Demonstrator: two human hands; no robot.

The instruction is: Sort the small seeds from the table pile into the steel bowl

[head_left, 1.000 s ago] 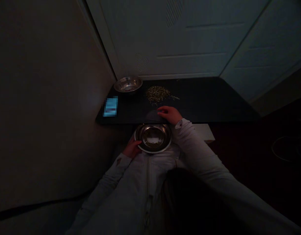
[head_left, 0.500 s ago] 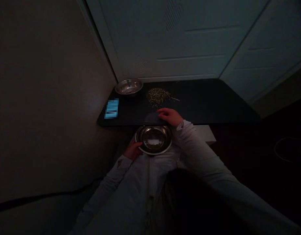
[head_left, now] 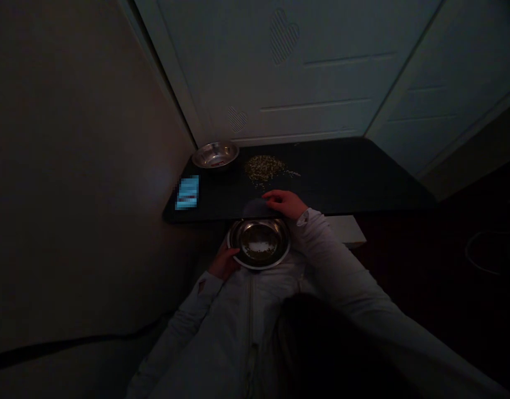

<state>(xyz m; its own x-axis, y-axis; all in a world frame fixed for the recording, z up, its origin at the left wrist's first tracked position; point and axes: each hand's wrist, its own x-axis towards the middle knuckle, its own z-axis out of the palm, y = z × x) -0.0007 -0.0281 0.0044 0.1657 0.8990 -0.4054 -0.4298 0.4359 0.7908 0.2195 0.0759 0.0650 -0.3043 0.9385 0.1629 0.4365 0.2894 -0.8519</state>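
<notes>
In dim light, a steel bowl [head_left: 239,254] with small greenish grains in its bottom sits at my lap, just below the near edge of a black table [head_left: 354,183]. My left hand [head_left: 223,262] grips the bowl's left rim. My right hand [head_left: 284,203] rests on the table near its front edge, fingers curled downward over the surface; what lies under them is too dark to make out. A pile of the same grains [head_left: 263,167] lies on the table a little beyond that hand.
A second steel bowl [head_left: 215,155] stands at the table's far left corner. A lit phone screen [head_left: 187,192] lies near the left edge. A wall is close on the left; pale panelled doors stand behind the table.
My right hand has drawn slightly nearer to the table's front edge. The left hand keeps its hold on the bowl. The view has shifted a little.
</notes>
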